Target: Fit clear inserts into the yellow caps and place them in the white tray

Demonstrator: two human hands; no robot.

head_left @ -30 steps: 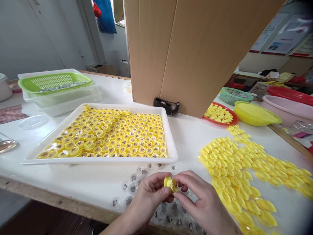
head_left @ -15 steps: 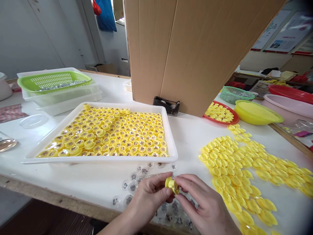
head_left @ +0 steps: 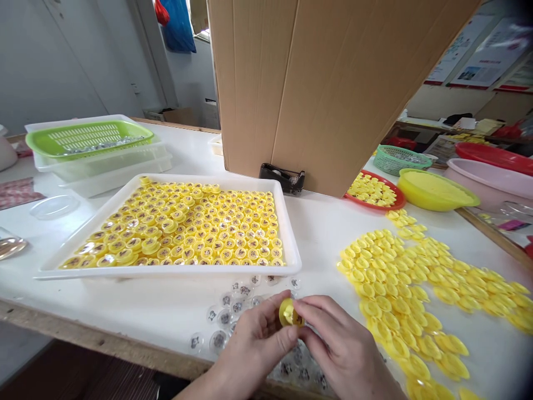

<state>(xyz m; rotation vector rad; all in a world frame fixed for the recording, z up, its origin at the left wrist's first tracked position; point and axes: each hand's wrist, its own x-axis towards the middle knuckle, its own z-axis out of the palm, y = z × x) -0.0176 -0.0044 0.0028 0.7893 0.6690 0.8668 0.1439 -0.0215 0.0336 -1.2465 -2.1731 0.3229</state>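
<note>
Both hands meet at the front edge of the table around one small yellow spool-shaped piece (head_left: 288, 313). My left hand (head_left: 260, 339) pinches its left side between thumb and fingers. From the right, the fingertips of my right hand (head_left: 339, 339) close on its other end, where a dark print shows. Clear round discs with grey prints (head_left: 218, 340) lie under and left of the hands. Behind them is a white tray (head_left: 293, 250) with many yellow printed pieces (head_left: 216, 233). Loose yellow round parts (head_left: 391, 289) are spread out to the right.
A cardboard box (head_left: 316, 83) stands behind a black tape dispenser (head_left: 282, 179). Back left, a green basket (head_left: 83, 136) rests on clear bins. Back right are a red plate (head_left: 375, 203), a yellow bowl (head_left: 437, 191) and a green basket (head_left: 402, 161).
The yellow piece has turned between my fingers, so its round yellow end now faces more toward the camera. Both hands have shifted slightly, and the whole view has moved a little.
</note>
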